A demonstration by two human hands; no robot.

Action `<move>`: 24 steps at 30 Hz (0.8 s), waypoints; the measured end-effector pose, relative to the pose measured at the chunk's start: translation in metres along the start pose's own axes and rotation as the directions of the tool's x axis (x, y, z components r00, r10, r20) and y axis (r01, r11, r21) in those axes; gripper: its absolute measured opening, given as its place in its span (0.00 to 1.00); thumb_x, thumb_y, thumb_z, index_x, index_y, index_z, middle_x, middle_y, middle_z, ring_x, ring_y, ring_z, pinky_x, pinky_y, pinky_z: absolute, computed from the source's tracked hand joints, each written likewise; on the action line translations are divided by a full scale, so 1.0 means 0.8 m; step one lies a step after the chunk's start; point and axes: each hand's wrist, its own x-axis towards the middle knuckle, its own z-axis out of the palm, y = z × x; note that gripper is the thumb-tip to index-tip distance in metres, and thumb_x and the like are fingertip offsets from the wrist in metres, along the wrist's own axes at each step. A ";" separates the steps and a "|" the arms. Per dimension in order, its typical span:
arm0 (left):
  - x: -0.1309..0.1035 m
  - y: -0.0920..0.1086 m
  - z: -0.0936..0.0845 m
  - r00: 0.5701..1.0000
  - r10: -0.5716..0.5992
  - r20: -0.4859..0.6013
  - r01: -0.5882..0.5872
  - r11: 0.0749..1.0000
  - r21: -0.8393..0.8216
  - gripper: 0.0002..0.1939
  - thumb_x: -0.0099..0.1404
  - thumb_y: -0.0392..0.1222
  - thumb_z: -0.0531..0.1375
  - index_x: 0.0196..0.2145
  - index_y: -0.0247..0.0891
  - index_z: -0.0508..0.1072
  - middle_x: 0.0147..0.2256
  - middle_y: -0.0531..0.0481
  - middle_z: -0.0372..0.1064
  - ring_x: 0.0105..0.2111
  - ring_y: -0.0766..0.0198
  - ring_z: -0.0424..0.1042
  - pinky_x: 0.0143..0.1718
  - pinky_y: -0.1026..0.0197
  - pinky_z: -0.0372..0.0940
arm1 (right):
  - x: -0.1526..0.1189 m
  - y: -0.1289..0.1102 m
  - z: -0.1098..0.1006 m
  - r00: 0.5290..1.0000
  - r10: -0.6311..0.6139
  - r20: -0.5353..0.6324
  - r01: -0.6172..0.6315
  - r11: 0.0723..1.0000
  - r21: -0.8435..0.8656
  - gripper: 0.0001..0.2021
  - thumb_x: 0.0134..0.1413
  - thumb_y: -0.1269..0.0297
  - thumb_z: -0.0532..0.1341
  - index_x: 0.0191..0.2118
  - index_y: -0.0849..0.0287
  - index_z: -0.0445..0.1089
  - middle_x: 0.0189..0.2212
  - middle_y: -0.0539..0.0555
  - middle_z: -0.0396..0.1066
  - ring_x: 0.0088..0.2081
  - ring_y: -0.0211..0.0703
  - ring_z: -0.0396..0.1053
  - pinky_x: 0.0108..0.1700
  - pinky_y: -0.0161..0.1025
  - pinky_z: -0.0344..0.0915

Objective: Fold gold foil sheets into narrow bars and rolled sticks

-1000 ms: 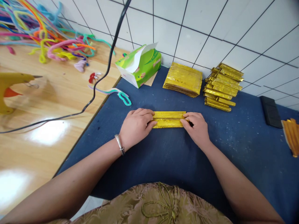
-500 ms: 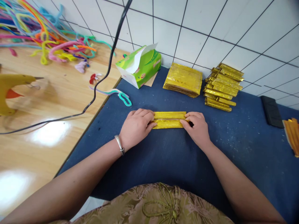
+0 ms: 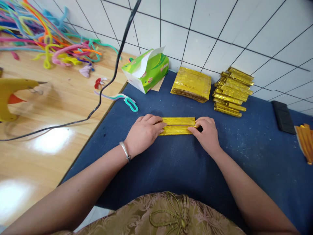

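Observation:
A folded sheet of shiny gold paper (image 3: 178,126) lies flat on the dark blue table, with a lengthwise seam down its middle. My left hand (image 3: 146,133) rests over its left end, fingers bent and gripping the paper there. At the opposite end, my right hand (image 3: 206,132) pinches the lower strip near the seam between thumb and fingers. Behind the hands stand a flat stack of gold paper (image 3: 192,83) and, to its right, a pile of narrow folded gold strips (image 3: 232,91).
A green tissue box (image 3: 155,70) stands by the tiled wall. On the wooden table at left are a yellow glue gun (image 3: 14,94), a black cable (image 3: 99,101) and colourful pipe cleaners (image 3: 61,49). A black phone-like object (image 3: 283,117) and orange-gold paper (image 3: 305,142) lie at right.
My left hand's fingers have shifted slightly right along the seam, the thumb no longer showing at the lower edge. My right hand stays almost in place, and the paper remains flat.

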 end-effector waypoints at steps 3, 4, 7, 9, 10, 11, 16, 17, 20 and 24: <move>0.000 -0.001 0.000 1.000 0.020 0.013 -0.020 1.000 0.001 0.15 0.69 0.41 0.51 0.50 0.43 0.72 0.49 0.45 0.68 0.48 0.54 0.64 0.45 0.51 0.61 | -0.001 0.001 0.001 0.999 0.020 -0.041 -0.022 0.999 -0.028 0.12 0.48 0.55 0.66 0.33 0.54 0.65 0.38 0.54 0.67 0.44 0.51 0.63 0.48 0.51 0.61; 0.001 -0.001 0.000 1.000 0.023 0.017 -0.023 1.000 0.002 0.15 0.69 0.42 0.51 0.50 0.43 0.72 0.50 0.45 0.68 0.48 0.54 0.64 0.45 0.51 0.61 | -0.001 0.001 0.001 0.999 0.016 -0.049 -0.017 0.999 -0.034 0.13 0.48 0.55 0.66 0.36 0.54 0.66 0.40 0.55 0.67 0.45 0.52 0.63 0.49 0.52 0.60; 0.001 -0.002 -0.001 0.999 0.033 0.022 -0.033 0.999 -0.003 0.15 0.70 0.42 0.50 0.51 0.43 0.71 0.50 0.45 0.68 0.48 0.54 0.64 0.45 0.50 0.61 | -0.002 0.002 0.000 0.999 -0.040 -0.028 0.039 0.998 -0.044 0.14 0.51 0.56 0.64 0.44 0.51 0.68 0.44 0.55 0.66 0.48 0.53 0.62 0.52 0.53 0.59; 0.001 -0.003 0.000 0.999 0.043 0.018 -0.043 0.999 -0.005 0.16 0.69 0.42 0.50 0.51 0.43 0.70 0.50 0.44 0.69 0.48 0.54 0.64 0.46 0.50 0.61 | -0.001 0.003 0.000 0.997 -0.077 0.007 0.078 0.996 -0.045 0.12 0.53 0.57 0.62 0.45 0.48 0.70 0.45 0.54 0.66 0.49 0.53 0.61 0.53 0.53 0.58; 0.001 -0.003 0.000 0.999 0.050 0.018 -0.050 0.999 -0.004 0.16 0.70 0.41 0.50 0.52 0.42 0.70 0.50 0.44 0.69 0.48 0.54 0.64 0.46 0.51 0.61 | -0.001 0.004 0.000 0.996 -0.088 0.021 0.089 0.995 -0.044 0.11 0.54 0.58 0.62 0.45 0.48 0.71 0.45 0.54 0.66 0.49 0.52 0.61 0.54 0.53 0.58; 0.001 -0.004 0.000 0.998 0.056 0.018 -0.056 0.998 -0.002 0.16 0.70 0.41 0.50 0.52 0.42 0.70 0.50 0.44 0.69 0.48 0.54 0.64 0.46 0.51 0.61 | -0.001 0.005 0.000 0.995 -0.094 0.030 0.095 0.995 -0.041 0.11 0.55 0.58 0.61 0.44 0.47 0.71 0.45 0.54 0.66 0.49 0.52 0.61 0.54 0.54 0.58; -0.001 -0.006 0.001 0.997 0.076 0.027 -0.076 0.997 0.003 0.16 0.70 0.41 0.49 0.52 0.42 0.70 0.50 0.45 0.69 0.49 0.55 0.64 0.47 0.51 0.62 | -0.001 0.007 0.001 0.995 -0.095 0.032 0.096 0.995 -0.031 0.09 0.55 0.58 0.61 0.43 0.47 0.72 0.44 0.53 0.67 0.49 0.52 0.62 0.54 0.54 0.59; -0.001 -0.006 0.001 0.997 0.076 0.028 -0.077 0.997 0.004 0.16 0.70 0.41 0.49 0.52 0.42 0.70 0.50 0.45 0.69 0.49 0.54 0.64 0.47 0.51 0.62 | -0.001 0.007 0.001 0.995 -0.097 0.031 0.098 0.995 -0.031 0.09 0.55 0.58 0.61 0.43 0.47 0.73 0.44 0.53 0.68 0.49 0.52 0.62 0.54 0.54 0.59; -0.002 -0.007 0.000 0.996 0.083 0.027 -0.083 0.997 0.005 0.18 0.70 0.40 0.49 0.55 0.42 0.68 0.49 0.45 0.69 0.49 0.54 0.64 0.47 0.51 0.62 | -0.001 0.007 0.001 0.994 -0.100 0.032 0.101 0.994 -0.034 0.08 0.55 0.58 0.61 0.42 0.48 0.73 0.44 0.53 0.68 0.49 0.51 0.62 0.54 0.54 0.59; -0.002 -0.008 0.000 0.994 0.099 0.039 -0.100 0.995 0.006 0.19 0.69 0.37 0.50 0.54 0.45 0.68 0.49 0.45 0.69 0.48 0.54 0.64 0.46 0.51 0.62 | -0.001 0.008 0.002 0.994 -0.101 0.029 0.102 0.994 -0.029 0.08 0.55 0.58 0.61 0.40 0.48 0.73 0.44 0.53 0.68 0.49 0.51 0.63 0.54 0.54 0.58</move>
